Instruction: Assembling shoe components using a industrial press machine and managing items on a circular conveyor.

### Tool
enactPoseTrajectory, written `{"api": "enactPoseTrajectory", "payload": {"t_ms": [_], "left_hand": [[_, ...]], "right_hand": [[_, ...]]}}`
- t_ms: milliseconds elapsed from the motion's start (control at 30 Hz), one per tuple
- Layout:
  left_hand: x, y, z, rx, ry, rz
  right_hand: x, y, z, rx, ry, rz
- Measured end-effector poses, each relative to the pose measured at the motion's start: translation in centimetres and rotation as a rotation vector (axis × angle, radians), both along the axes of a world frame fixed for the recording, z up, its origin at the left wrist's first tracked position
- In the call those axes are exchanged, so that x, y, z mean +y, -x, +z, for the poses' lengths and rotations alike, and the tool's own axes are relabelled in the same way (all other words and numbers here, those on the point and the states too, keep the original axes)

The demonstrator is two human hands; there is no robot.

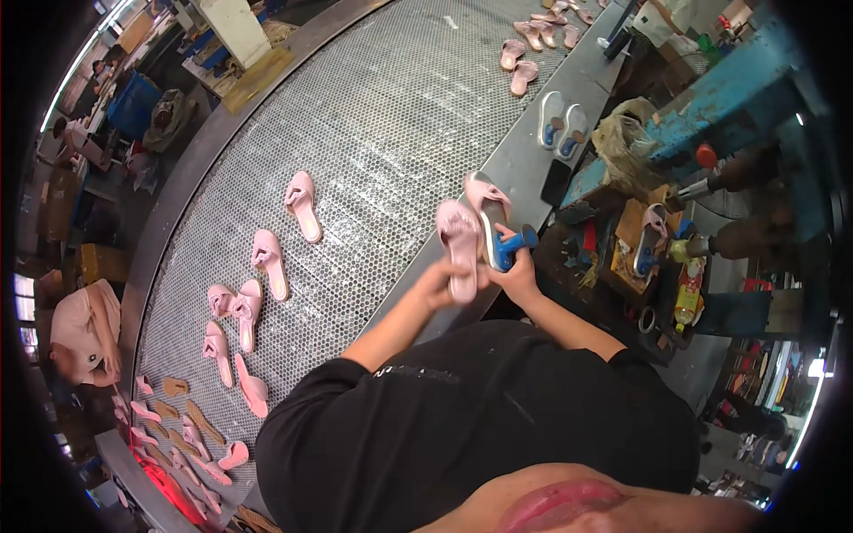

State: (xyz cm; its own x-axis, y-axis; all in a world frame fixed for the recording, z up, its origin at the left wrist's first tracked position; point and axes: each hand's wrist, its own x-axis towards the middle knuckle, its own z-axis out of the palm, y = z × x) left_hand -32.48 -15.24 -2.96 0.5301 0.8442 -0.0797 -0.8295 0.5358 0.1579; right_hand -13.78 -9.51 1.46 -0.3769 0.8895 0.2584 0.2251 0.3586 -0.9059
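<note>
My left hand (435, 286) is closed on the heel end of a pink slide sandal (458, 233), which has a knotted strap and a pale footbed. Right beside it, my right hand (520, 277) grips a sole-shaped holder (487, 226) with a white edge and grey face. A bright blue knob (524, 238) sticks out at its heel end, near my fingers. A pink strap (489, 193) shows at the toe end of that holder. Both pieces are held over the bench edge, close together; whether they touch is unclear.
On my left, a perforated metal conveyor (373, 160) carries several pink sandals (267, 258). Along its right runs a metal ledge (524, 169) with two white sole-shaped holders (570, 131) and a dark phone (556, 182). A blue machine (675, 124) holds another pink sandal (653, 233).
</note>
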Motion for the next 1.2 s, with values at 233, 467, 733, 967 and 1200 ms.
{"api": "enactPoseTrajectory", "payload": {"t_ms": [233,467,733,967,1200], "left_hand": [[10.4,-0.2,3.9,0.481,0.237,0.643],[7.3,-19.8,7.1,0.711,-0.204,0.0],[15.4,-30.6,3.7,1.271,-0.969,-0.627],[20.7,-41.7,4.2,1.915,-1.42,0.241],[21.2,-38.6,0.5,1.44,-1.23,0.19]], "right_hand": [[-4.1,-6.2,8.1,-0.065,-0.028,0.177],[-3.2,-14.5,3.3,-0.031,0.108,-0.285],[-12.7,-24.7,6.6,0.086,0.331,-0.846],[-13.9,-26.4,7.5,0.058,0.215,-1.045],[-6.7,-28.0,4.5,-0.036,0.038,-0.974]]}}
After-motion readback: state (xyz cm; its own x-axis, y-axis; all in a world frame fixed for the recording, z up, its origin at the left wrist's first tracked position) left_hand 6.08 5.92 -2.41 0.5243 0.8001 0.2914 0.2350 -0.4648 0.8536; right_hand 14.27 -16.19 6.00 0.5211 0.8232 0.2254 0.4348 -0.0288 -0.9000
